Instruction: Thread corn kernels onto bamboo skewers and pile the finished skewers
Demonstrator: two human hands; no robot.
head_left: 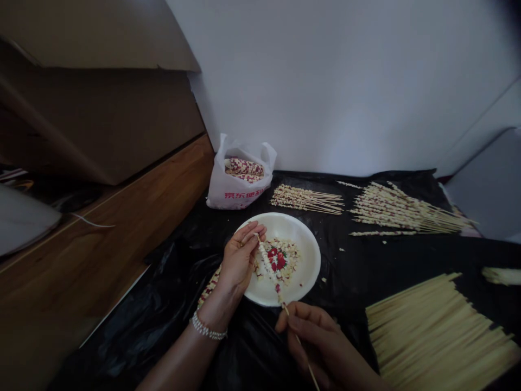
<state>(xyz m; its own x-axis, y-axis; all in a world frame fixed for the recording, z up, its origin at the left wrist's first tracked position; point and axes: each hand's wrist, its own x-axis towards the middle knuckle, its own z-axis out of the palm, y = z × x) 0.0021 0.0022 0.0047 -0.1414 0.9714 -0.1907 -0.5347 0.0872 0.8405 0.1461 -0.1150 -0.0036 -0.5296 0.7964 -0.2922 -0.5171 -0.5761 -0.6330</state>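
My right hand (315, 331) pinches the bare lower shaft of a thin wooden skewer (266, 260), whose upper part is threaded with white and dark red kernels. At the skewer's top end, my left hand (238, 258) has its thumb and fingertips closed around the tip; whether a loose kernel is between them is too small to tell. Both hands are at the near side of a white bowl (311, 260) with loose kernels (291, 252) and a red flower print at its bottom. Partly hidden behind my left forearm lies a speckled corn cob (209, 288).
A white plastic bag (240, 190) holds speckled cobs behind the bowl. Two piles of threaded skewers, a smaller one (305, 199) and a larger one (391, 209), lie at the back right. Bare sticks (435, 331) and a pale cob (502, 275) are at right, on black plastic sheeting (345, 271).
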